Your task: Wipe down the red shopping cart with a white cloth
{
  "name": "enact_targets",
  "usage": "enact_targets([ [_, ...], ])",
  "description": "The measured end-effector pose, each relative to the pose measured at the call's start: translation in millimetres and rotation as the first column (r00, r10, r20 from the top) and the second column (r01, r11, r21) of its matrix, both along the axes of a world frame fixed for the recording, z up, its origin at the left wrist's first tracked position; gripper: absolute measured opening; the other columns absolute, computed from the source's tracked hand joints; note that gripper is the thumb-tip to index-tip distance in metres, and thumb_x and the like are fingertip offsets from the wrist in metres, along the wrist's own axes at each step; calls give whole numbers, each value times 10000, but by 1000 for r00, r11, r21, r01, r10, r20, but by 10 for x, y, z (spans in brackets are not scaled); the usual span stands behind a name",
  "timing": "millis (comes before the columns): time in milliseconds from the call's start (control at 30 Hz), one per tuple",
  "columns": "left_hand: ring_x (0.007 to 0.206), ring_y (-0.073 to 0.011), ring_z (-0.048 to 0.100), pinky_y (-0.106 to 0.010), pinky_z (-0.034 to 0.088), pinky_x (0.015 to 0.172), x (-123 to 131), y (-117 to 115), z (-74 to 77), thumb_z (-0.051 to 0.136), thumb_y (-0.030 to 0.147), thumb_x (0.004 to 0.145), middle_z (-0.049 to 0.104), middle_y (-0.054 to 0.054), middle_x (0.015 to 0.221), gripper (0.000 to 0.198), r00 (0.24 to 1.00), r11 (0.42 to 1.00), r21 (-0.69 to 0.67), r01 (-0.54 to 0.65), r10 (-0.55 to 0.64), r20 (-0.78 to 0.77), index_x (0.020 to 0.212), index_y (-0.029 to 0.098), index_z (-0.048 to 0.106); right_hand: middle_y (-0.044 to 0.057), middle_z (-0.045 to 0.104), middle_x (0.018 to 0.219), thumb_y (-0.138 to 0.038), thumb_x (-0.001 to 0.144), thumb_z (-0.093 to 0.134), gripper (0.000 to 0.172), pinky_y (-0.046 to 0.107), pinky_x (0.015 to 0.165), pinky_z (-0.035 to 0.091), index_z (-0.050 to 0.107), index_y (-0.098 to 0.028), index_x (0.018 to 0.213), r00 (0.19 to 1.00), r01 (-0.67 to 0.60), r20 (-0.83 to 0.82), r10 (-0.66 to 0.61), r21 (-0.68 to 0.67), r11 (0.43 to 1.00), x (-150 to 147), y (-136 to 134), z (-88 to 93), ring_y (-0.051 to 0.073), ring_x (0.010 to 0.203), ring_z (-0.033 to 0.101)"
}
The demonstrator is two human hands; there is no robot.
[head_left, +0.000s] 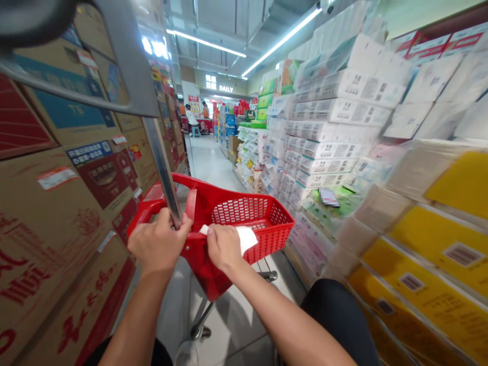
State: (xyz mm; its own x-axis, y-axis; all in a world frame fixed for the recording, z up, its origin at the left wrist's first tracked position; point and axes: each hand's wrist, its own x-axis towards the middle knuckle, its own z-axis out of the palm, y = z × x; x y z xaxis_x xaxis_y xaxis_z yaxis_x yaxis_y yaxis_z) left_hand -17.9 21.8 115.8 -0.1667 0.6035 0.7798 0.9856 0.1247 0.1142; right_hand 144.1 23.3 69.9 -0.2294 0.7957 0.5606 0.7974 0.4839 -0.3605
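Note:
A red plastic shopping cart basket (272,236) with slotted walls stands in front of me on a wheeled metal frame. My left hand (157,243) is closed at the basket's near left corner, its thumb against the foot of the metal handle post (162,162). With my right hand (224,246) I press a white cloth or wipe (247,239) over the near rim of the basket; the fingers are curled around it. The post rises to a grey handle (133,76) at upper left. What part of the basket lies inside my left fingers is hidden.
Stacked cardboard cartons (72,203) wall the left side closely. On the right rise piles of white wrapped tissue packs (328,127) and yellow packs (430,254). A tiled aisle (208,157) runs ahead, with people (191,118) near a far counter.

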Motion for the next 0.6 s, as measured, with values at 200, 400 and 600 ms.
enact_targets([
  [200, 752, -265, 623, -328, 348, 664, -115, -77, 62, 424, 514, 906, 644, -101, 689, 361, 1000, 997, -71, -31, 31, 2, 828, 217, 614, 99, 730, 812, -363, 1016, 369, 428, 303, 687, 363, 691, -186, 798, 978, 147, 165, -126, -121, 982, 390, 193, -122, 217, 741, 654],
  [400, 728, -257, 603, -329, 341, 660, -113, -118, 95, 418, 515, 902, 639, -94, 688, 371, 1000, 995, -95, -9, 10, 8, 836, 214, 624, 162, 746, 881, -330, 982, 407, 416, 298, 713, 379, 730, -138, 804, 856, 465, 332, -396, -162, 870, 1426, 453, -311, 224, 806, 679],
  [600, 755, -272, 597, -350, 364, 716, -49, -126, 39, 433, 496, 888, 625, -99, 687, 360, 997, 997, -77, -7, 13, 79, 847, 206, 641, 158, 733, 884, -233, 972, 336, 422, 307, 733, 365, 707, -129, 800, 843, 513, 269, -466, -141, 847, 1729, 409, -341, 214, 805, 648],
])
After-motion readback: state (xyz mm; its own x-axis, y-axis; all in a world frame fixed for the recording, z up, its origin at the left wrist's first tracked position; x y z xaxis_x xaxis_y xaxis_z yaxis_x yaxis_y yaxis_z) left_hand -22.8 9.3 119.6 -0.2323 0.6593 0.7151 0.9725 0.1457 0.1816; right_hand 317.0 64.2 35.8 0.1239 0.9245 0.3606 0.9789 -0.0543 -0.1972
